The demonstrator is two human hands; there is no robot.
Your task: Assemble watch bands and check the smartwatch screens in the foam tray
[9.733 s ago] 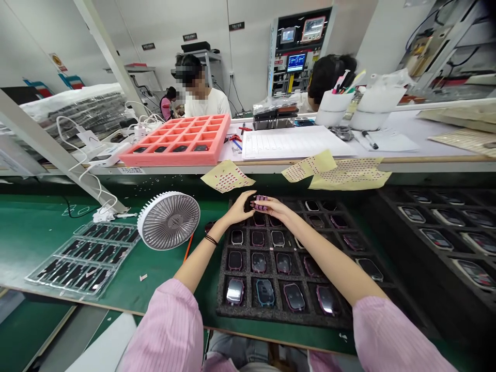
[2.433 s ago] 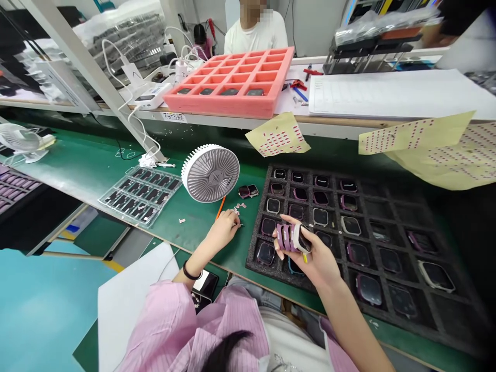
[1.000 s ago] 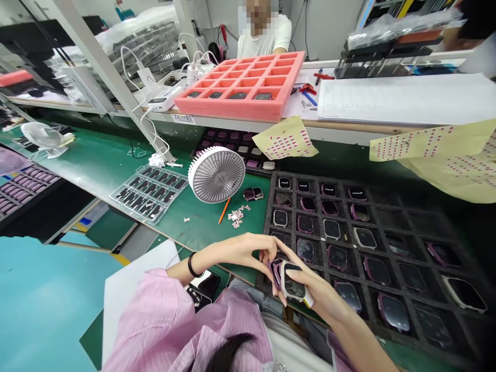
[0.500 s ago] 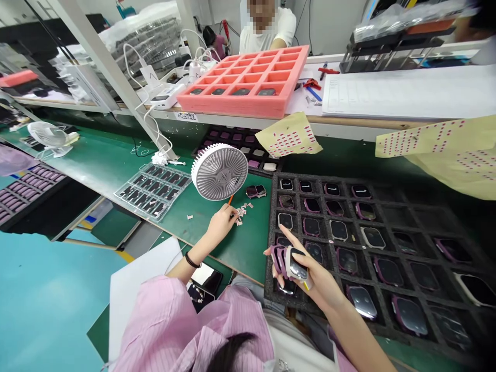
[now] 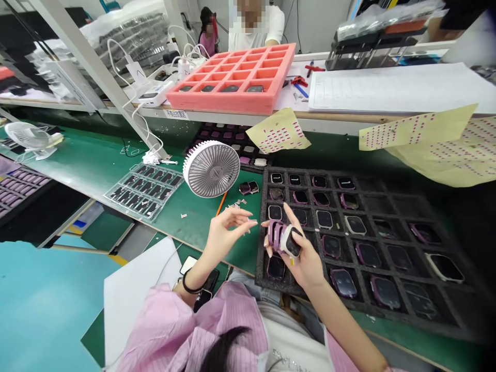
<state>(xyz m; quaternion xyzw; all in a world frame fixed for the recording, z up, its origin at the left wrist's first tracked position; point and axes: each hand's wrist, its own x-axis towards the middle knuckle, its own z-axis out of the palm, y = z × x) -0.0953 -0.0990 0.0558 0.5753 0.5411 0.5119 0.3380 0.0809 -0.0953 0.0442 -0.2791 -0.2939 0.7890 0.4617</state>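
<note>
My right hand [image 5: 310, 261] grips a stack of smartwatches [image 5: 285, 238], purple-framed ones on the left and a cream one on the right, over the left part of a black foam tray [image 5: 260, 271]. A small yellow tab pokes out below the cream watch. My left hand [image 5: 227, 235] is to the left of the stack, its thumb and fingers extended with a gap between them; I make out nothing held there. Small pale pieces [image 5: 241, 202] lie on the green bench just beyond it, partly hidden by the fingers. Two more watches [image 5: 248, 187] rest behind these pieces.
A white fan [image 5: 212, 169] and orange stick [image 5: 221, 203] stand beyond my left hand. Left of them lies a clear tray [image 5: 110, 195] of dark parts. A pink foam tray [image 5: 225, 103] sits on the shelf, with yellow sheets [image 5: 277, 135] hanging below. A person [image 5: 275, 26] sits opposite.
My left hand has left the small pieces and come toward me and closer to the watches, its fingers now apart. My right hand still holds the stack. The view has shifted slightly.
</note>
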